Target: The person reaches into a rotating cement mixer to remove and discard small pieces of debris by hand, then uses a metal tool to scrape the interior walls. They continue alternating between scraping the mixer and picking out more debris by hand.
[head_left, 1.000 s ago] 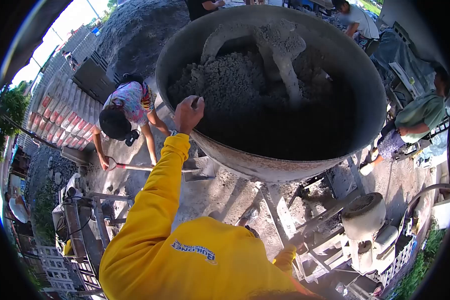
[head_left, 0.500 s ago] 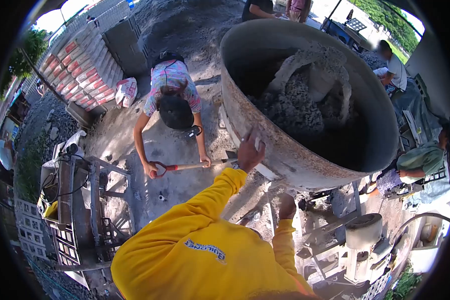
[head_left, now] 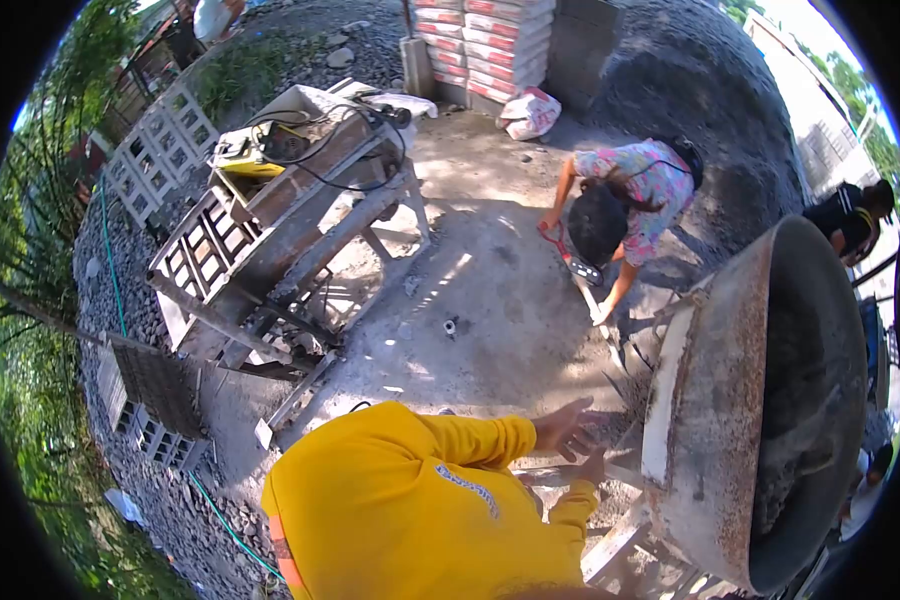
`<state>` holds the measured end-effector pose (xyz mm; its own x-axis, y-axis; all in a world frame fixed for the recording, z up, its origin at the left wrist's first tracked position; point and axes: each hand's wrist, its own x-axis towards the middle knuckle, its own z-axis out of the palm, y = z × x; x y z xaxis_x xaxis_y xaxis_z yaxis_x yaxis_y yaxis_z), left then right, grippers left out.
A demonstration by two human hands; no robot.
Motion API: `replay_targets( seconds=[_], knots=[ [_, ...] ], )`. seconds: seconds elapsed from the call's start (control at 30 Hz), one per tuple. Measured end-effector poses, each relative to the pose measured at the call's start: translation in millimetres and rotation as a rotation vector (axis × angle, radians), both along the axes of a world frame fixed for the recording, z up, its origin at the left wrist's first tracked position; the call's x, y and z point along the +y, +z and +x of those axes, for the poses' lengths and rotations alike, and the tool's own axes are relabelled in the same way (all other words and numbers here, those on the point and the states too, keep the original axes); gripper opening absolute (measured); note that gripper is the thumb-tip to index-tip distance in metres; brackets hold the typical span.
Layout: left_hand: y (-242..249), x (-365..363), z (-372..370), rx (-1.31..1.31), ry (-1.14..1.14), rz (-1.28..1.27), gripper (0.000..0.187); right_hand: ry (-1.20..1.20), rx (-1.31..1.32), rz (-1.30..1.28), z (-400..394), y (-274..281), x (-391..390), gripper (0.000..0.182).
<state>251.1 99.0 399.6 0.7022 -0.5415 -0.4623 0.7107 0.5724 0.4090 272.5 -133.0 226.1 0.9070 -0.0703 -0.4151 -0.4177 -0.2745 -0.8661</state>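
Note:
My left hand (head_left: 566, 428), at the end of a yellow sleeve, is off the mixer drum, with its fingers stretched out and nothing in them. Just below it is my right hand (head_left: 592, 466), close to a metal bar (head_left: 625, 476) beside the drum; its fingers are partly hidden, so a grip cannot be made out. The large rusty mixer drum (head_left: 710, 390) stands to the right of both hands, its mouth facing right. Grey mix inside it is in shadow.
Ahead, a bent-over person (head_left: 635, 200) in a patterned shirt holds a shovel (head_left: 587, 297). A block-forming machine (head_left: 300, 200) with a cable stands left. Stacked cement bags (head_left: 500, 45) and a loose bag (head_left: 530, 113) lie behind. Another person (head_left: 850, 220) is beyond the drum.
My view has swung left, so the drum now sits farther right. My left hand has come off the drum's side and lies near my right hand. The shovel's handle is angled differently.

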Motion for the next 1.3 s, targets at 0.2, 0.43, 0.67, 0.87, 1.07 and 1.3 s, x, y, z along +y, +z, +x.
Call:
replay_targets(
  seconds=[0.2, 0.43, 0.67, 0.87, 1.07, 1.3],
  knots=[
    [-66.1, 234.6, -68.0, 0.182, 0.706, 0.707, 0.056, 0.985, 0.177, -1.037, -27.9, -69.9, -53.9, 0.065],
    [-202.3, 318.5, -223.1, 0.585, 0.929, 1.404, 0.043, 0.855, 0.328, -0.749, 20.0, -66.7, 6.3, 0.053],
    [-219.9, 218.0, -259.4, 0.758, 0.358, 1.418, 0.038, 0.659, 0.506, -0.371, 101.8, -72.4, 65.2, 0.045],
    [-196.2, 207.0, -213.7, 0.873, 0.608, 1.405, 0.04, 0.632, 0.598, -0.275, 180.8, -83.2, 123.7, 0.041],
    [-139.6, 256.5, -139.2, 0.862, 0.941, 1.13, 0.036, 0.539, 0.629, -0.244, 228.4, -54.6, 185.0, 0.038],
    [-121.6, 301.1, -82.2, 0.759, 0.789, 1.063, 0.04, 1.8, -0.227, -1.008, 263.2, -51.0, 217.8, 0.037]
  ],
)
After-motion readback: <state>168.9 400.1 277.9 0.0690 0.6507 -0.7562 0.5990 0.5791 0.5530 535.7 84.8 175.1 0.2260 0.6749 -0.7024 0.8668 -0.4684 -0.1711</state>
